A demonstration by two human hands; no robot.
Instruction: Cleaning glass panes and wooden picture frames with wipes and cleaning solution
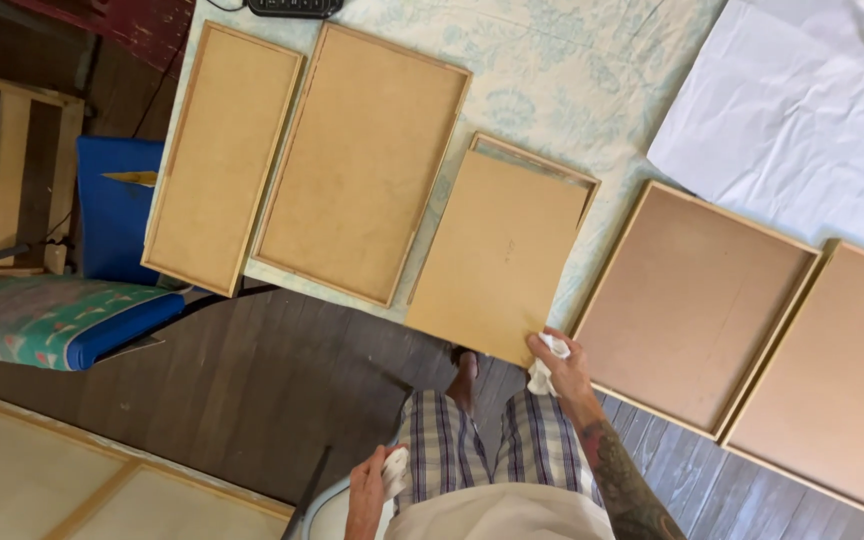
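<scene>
My right hand [564, 365] grips the near corner of a loose brown backing board [497, 255], with a crumpled white cloth [546, 368] bunched in the same hand. The board lies askew on a wooden frame [536, 160], sticking out over the table's near edge. Low by my hip, my left hand [367, 490] is closed around a small white object [395, 470], above a pale round container [324, 515]. I wear plaid shorts.
Two wooden-framed panels [220, 155] [362, 160] lie face down at the left of the patterned tablecloth [562, 80], two more [692, 305] [837, 375] at the right. White paper [792, 120] covers the far right. A blue chair [112, 210], a cushion [52, 320] and a large canvas [52, 480] stand left.
</scene>
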